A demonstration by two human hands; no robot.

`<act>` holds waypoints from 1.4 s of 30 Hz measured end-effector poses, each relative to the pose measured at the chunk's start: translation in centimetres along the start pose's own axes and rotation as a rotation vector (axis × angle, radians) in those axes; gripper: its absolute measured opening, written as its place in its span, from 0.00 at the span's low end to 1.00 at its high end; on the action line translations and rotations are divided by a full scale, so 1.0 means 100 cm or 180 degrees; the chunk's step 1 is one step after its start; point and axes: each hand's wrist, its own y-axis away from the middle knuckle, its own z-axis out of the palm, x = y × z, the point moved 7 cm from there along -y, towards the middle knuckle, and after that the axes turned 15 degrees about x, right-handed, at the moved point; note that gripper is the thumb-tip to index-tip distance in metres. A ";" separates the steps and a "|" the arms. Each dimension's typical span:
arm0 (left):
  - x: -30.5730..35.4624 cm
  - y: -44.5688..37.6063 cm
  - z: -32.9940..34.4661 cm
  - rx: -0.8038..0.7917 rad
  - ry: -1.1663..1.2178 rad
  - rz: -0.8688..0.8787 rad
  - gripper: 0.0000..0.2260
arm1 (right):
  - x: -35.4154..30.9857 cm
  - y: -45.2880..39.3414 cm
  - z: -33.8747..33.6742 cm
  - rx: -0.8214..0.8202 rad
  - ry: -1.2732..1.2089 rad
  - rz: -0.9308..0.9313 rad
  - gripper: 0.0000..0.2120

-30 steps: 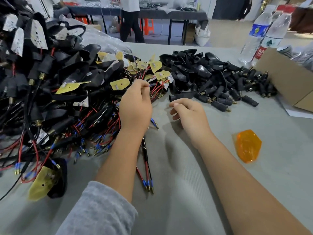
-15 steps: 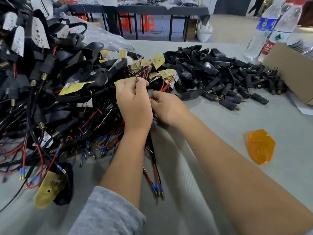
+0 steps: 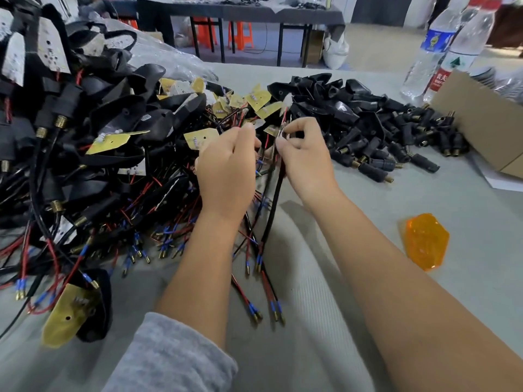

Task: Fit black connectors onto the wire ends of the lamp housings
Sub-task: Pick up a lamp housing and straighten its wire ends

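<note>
A big heap of black lamp housings (image 3: pixel 119 120) with yellow boards and red-black wires fills the left of the table. Loose black connectors (image 3: pixel 376 162) with brass ends lie in a pile at the right. My left hand (image 3: pixel 226 168) is curled at the heap's edge and grips wires there. Just to its right, my right hand (image 3: pixel 305 157) pinches a black-sleeved wire (image 3: pixel 271 210) near its upper end. That wire hangs down to blue-tipped brass terminals (image 3: pixel 276 312) on the cloth. No connector is in either hand.
An orange lens (image 3: pixel 426 240) lies on the grey cloth at the right. A cardboard box (image 3: pixel 486 120) and two water bottles (image 3: pixel 441 43) stand at the back right. Another housing with a yellow board (image 3: pixel 70 309) lies near the front left.
My right hand moved from the cloth to beside my left hand, then up, and took hold of the black-sleeved wire. Both hands have risen toward the heap's edge.
</note>
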 end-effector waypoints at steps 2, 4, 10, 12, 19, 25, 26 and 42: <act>0.001 0.002 0.006 -0.0140 -0.0448 0.0255 0.20 | 0.000 -0.002 -0.007 -0.0120 0.0126 0.0157 0.07; 0.003 0.005 0.010 -0.0234 -0.1100 0.0740 0.16 | 0.001 -0.002 -0.017 -0.0238 0.0309 0.0249 0.06; -0.006 0.017 0.029 -0.0782 -0.2286 0.1327 0.09 | 0.004 -0.001 -0.065 0.0481 -0.0362 0.0292 0.07; -0.006 0.019 0.031 -0.0842 -0.2371 0.1411 0.07 | 0.013 0.003 -0.081 0.0845 -0.0560 0.0330 0.08; 0.000 0.038 0.046 -0.1107 -0.2412 0.1788 0.10 | 0.030 0.017 -0.069 -0.0079 0.0223 0.0414 0.11; -0.008 0.031 0.047 -0.0961 -0.2436 0.1624 0.20 | 0.027 0.021 -0.065 -0.0298 0.0026 0.0334 0.11; -0.005 0.027 0.041 -0.0691 -0.2276 0.1546 0.20 | 0.028 0.021 -0.066 -0.0260 0.0033 0.0370 0.11; -0.009 0.014 0.016 -0.0016 -0.1956 0.0967 0.19 | 0.025 0.022 -0.066 -0.0111 0.0012 0.0252 0.10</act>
